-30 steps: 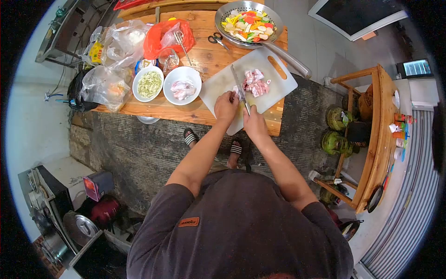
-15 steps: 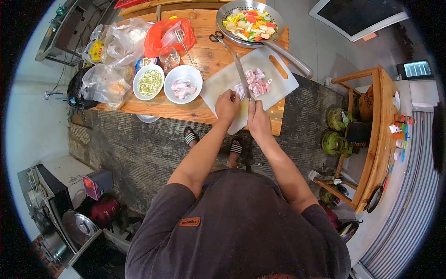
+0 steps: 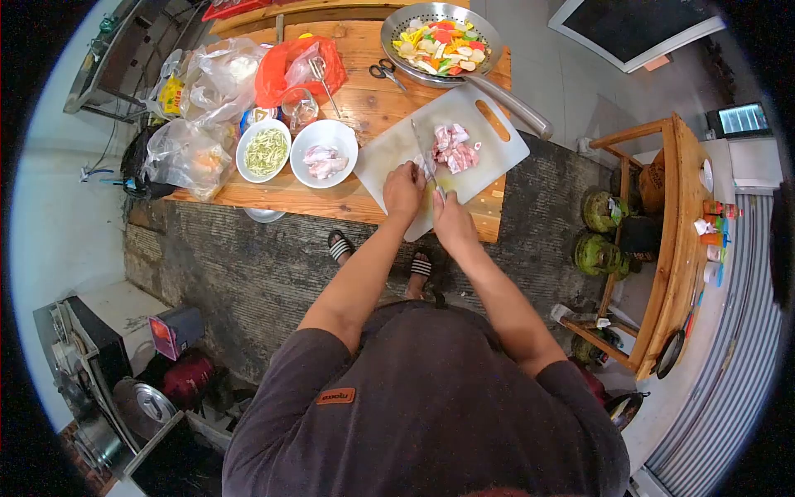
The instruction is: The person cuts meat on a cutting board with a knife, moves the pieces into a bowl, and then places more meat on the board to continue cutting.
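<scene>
My right hand (image 3: 452,220) is wrapped round the handle of a knife (image 3: 427,151), whose blade points away from me over the white cutting board (image 3: 387,157). Just left of the blade, my left hand (image 3: 403,190) has its fingers curled and pressed on a small piece of raw meat (image 3: 420,164), partly hidden by the fingers. Cut chunks of pinkish raw meat (image 3: 455,151) lie heaped right of the blade. A white bowl (image 3: 351,142) to the left of the board holds more raw meat (image 3: 325,161).
Shredded pale-green food fills a second bowl (image 3: 241,155). Behind the board are scissors (image 3: 384,70) and a long-handled perforated pan (image 3: 494,37) with cut vegetables. Plastic bags (image 3: 190,153), a glass cup (image 3: 300,108) and a whisk (image 3: 321,76) crowd the wooden table's (image 3: 364,108) left side.
The knife has shifted left and toward me, its blade now leaning more to the left. My right hand has moved slightly left; the left hand stays on the meat.
</scene>
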### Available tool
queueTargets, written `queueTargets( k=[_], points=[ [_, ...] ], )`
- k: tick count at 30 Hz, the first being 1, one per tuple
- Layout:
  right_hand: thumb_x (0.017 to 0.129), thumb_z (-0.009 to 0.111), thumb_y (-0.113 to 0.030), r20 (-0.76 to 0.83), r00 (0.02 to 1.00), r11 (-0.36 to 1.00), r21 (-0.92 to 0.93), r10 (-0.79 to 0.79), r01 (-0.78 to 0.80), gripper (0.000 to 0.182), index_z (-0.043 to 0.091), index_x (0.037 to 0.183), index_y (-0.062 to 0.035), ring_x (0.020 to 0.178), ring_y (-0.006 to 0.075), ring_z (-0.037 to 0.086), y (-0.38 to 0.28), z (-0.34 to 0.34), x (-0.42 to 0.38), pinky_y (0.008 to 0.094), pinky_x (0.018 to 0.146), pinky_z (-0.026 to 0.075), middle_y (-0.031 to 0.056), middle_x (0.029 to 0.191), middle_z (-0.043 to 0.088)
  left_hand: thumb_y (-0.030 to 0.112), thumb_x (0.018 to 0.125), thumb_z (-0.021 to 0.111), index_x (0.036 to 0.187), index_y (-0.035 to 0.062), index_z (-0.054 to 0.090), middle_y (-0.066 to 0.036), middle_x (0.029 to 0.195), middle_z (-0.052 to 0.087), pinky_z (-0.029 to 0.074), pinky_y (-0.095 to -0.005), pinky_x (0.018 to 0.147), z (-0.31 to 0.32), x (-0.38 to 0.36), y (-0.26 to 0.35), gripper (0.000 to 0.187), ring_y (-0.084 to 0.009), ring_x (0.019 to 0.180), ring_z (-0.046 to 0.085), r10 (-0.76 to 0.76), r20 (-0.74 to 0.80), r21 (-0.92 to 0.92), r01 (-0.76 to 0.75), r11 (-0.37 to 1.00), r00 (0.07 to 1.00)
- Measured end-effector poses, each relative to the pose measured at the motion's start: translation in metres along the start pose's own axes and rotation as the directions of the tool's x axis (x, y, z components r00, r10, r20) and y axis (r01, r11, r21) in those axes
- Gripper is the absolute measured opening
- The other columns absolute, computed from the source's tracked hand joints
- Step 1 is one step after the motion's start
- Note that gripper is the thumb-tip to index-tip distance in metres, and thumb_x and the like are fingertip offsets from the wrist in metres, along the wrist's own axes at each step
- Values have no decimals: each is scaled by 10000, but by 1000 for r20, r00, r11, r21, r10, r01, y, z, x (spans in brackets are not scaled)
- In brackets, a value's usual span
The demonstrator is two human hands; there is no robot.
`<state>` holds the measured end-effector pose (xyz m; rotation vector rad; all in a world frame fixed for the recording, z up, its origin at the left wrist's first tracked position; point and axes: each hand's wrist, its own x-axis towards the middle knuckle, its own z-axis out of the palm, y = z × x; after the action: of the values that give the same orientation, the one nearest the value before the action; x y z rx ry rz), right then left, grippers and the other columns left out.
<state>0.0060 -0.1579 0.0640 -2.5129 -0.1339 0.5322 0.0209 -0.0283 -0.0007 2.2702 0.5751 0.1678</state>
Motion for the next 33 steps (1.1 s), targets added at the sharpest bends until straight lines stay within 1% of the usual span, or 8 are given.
queueTargets(
  k=[5, 11, 16, 19, 22, 26, 28, 33],
  points=[
    [1075, 394, -455, 10, 1000, 999, 41, 14, -14, 532, 535, 1090, 58, 897, 564, 649, -3, -3, 6, 612, 836, 504, 351, 907, 674, 245, 926, 640, 961, 59, 635, -126, 966, 696, 506, -482, 831, 2, 3, 5, 189, -361, 935, 632, -61, 55, 17, 60, 998, 997],
    [1084, 397, -432, -29, 999, 999, 12, 38, -38, 516, 537, 1069, 65, 881, 574, 633, 9, 6, -4, 617, 801, 493, 383, 873, 653, 244, 951, 611, 976, 43, 599, -174, 946, 686, 501, -527, 796, 8, 5, -1, 203, -400, 939, 649, 49, 46, 164, -56, 985, 998],
    [1081, 406, -432, -13, 1000, 996, 83, 26, -25, 521, 543, 1066, 70, 850, 577, 631, 4, 3, -5, 618, 777, 494, 369, 847, 657, 266, 960, 604, 1092, 81, 589, -159, 1012, 671, 514, -502, 820, 10, 13, -1, 228, -376, 963, 648, -14, 97, 145, -1, 989, 995],
    [1080, 401, -439, -92, 995, 996, 86, -21, 29, 526, 549, 1058, 66, 861, 570, 635, 21, 9, -19, 614, 782, 494, 366, 848, 658, 218, 946, 607, 1011, 56, 584, -181, 987, 688, 507, -522, 806, 8, 11, -1, 175, -414, 957, 649, 32, 109, 139, -47, 989, 994],
    [1079, 411, -432, -6, 999, 997, 69, 35, -34, 522, 554, 1074, 69, 868, 568, 638, 2, 4, 5, 609, 785, 497, 361, 859, 662, 257, 971, 589, 1100, 75, 588, -169, 1012, 680, 521, -507, 806, 8, 11, -4, 224, -387, 957, 654, 96, 107, 160, -112, 981, 990],
    [1075, 422, -434, 36, 998, 995, 89, 48, -51, 535, 560, 1065, 83, 865, 574, 635, -2, 1, -1, 613, 790, 496, 365, 855, 660, 249, 973, 585, 1078, 71, 587, -171, 995, 679, 523, -513, 796, 6, 12, -3, 207, -390, 941, 656, 59, 112, 163, -77, 984, 992],
    [1059, 398, -508, 61, 994, 990, 109, 89, -95, 589, 563, 1129, 52, 935, 544, 655, 15, 0, -12, 612, 845, 504, 354, 948, 679, 244, 977, 579, 1072, 70, 581, -168, 993, 679, 526, -512, 789, 4, 14, 0, 198, -390, 928, 657, 46, 163, 194, -78, 978, 986],
    [1061, 391, -507, 69, 996, 992, 113, 56, -64, 599, 575, 1126, 60, 926, 553, 653, 12, 5, 22, 614, 850, 500, 362, 936, 675, 241, 981, 572, 1078, 72, 578, -160, 994, 681, 532, -510, 780, 8, 9, 1, 195, -387, 923, 659, 90, 118, 204, -113, 972, 989]
  ],
)
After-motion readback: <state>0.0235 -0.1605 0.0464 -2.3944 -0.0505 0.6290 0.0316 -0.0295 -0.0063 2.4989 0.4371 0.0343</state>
